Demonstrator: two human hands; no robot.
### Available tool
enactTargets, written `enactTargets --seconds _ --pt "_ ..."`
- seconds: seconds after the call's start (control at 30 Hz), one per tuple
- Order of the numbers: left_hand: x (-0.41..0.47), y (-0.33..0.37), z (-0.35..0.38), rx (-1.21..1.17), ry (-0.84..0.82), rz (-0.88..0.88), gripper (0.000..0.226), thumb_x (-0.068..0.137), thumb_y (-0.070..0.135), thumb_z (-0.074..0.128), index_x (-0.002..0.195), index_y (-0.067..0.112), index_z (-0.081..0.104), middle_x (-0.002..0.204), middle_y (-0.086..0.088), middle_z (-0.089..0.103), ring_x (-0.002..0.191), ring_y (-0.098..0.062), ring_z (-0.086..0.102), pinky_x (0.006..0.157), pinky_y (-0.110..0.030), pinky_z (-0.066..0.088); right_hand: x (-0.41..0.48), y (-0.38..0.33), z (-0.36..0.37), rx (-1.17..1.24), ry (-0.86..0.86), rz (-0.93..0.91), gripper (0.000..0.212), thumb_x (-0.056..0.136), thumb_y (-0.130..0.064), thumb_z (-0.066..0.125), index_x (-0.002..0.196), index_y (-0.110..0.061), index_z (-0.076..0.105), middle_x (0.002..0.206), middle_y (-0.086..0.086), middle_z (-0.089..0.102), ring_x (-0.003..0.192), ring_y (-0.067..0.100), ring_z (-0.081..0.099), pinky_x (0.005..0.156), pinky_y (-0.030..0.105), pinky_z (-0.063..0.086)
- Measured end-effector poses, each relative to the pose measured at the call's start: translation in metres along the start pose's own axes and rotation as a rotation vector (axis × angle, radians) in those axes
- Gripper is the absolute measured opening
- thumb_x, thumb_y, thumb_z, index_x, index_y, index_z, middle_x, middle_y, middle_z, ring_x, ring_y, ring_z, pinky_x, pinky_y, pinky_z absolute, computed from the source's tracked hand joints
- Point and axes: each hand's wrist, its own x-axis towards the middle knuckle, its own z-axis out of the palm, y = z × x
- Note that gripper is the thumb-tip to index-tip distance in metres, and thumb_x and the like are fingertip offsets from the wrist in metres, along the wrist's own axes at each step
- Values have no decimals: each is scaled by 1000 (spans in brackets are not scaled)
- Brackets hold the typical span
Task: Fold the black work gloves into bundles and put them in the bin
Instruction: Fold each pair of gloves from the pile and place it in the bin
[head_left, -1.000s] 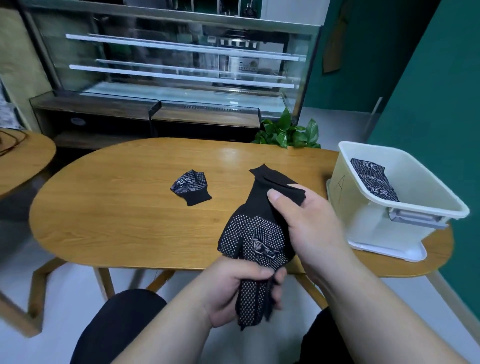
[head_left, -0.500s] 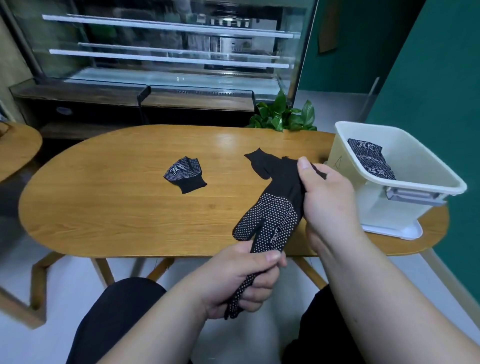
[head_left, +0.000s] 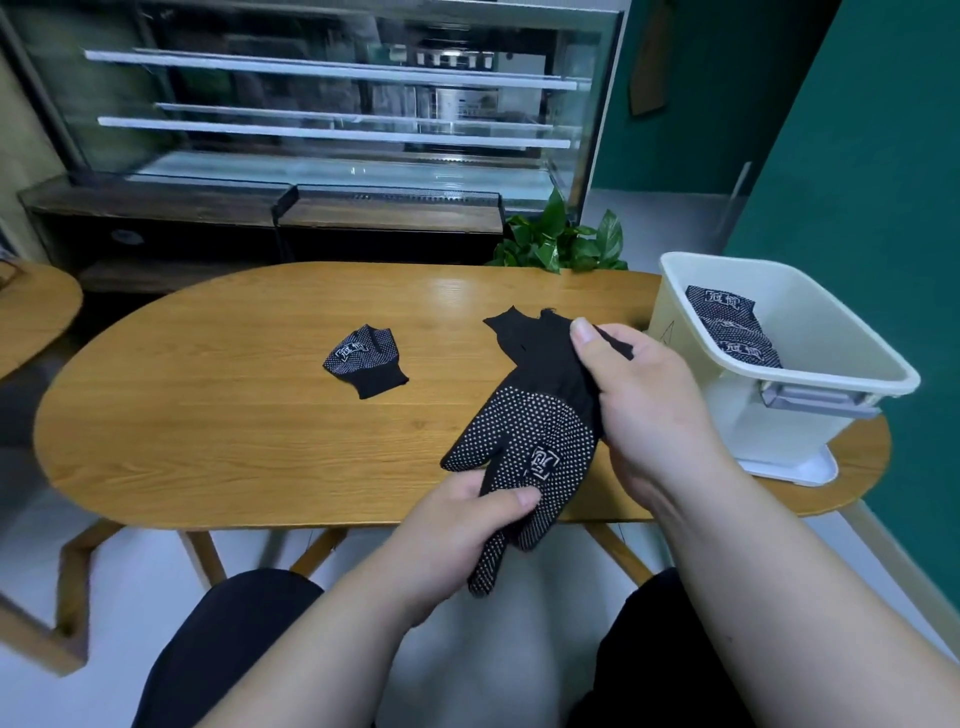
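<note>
Right hand (head_left: 644, 405) is pinching the cuff end of the black work gloves (head_left: 535, 431). Left hand (head_left: 467, 525) is gripping the finger end, and the stack is hanging taut over the counter's (head_left: 234, 415) near edge.

Judgement: the cuffs are sitting skewed. Squaring them before rolling fingers toward cuff should be giving a tighter bundle.

Knit is looking limp, with white grip dots. One folded bundle (head_left: 366, 358) is lying on the counter; finished bundles (head_left: 732, 327) are lying in the bin (head_left: 737, 415).

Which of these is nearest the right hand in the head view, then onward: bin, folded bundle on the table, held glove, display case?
1. Held glove: gripped at its cuff end by the right hand.
2. Bin: just to its right.
3. Folded bundle: left, on the table.
4. Display case: beyond the table, at the back.
</note>
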Motion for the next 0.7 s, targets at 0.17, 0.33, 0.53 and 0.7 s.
enactTargets --seconds 0.17,0.33,0.53,0.7 --pt "-1 -2 -18 98 60 82 24 100 16 57 80 20 70 70 2 66 59 -11 57 53 -20 42 -2 -10 -7 -112 -120 -47 32 89 -50 62 92 -20 74 91 5 76 86 25 70 87 54 53" --pt "-4 6 -46 242 -209 -57 15 102 31 54 97 25 66 84 6 72 74 -6 66 68 -20 50 -7 -16 -9 -73 -214 -22 18 96 -30 64 92 -17 74 82 2 75 70 13 68 64 30 51" --pt "2 34 -62 190 -5 94 83 71 56 71 143 22 47 140 6 58 129 0 51 113 -31 39 -10 -13 -2 -183 -317 -16 16 89 -31 74 88 -14 74 84 7 77 74 20 70 71 39 54" --pt "12 59 -39 152 102 299 16 93 8 65 109 5 69 85 3 73 79 -6 67 70 -16 51 -9 -14 4 -165 -389 26 14 85 -23 76 80 -12 69 65 -3 68 56 8 60 52 20 47"
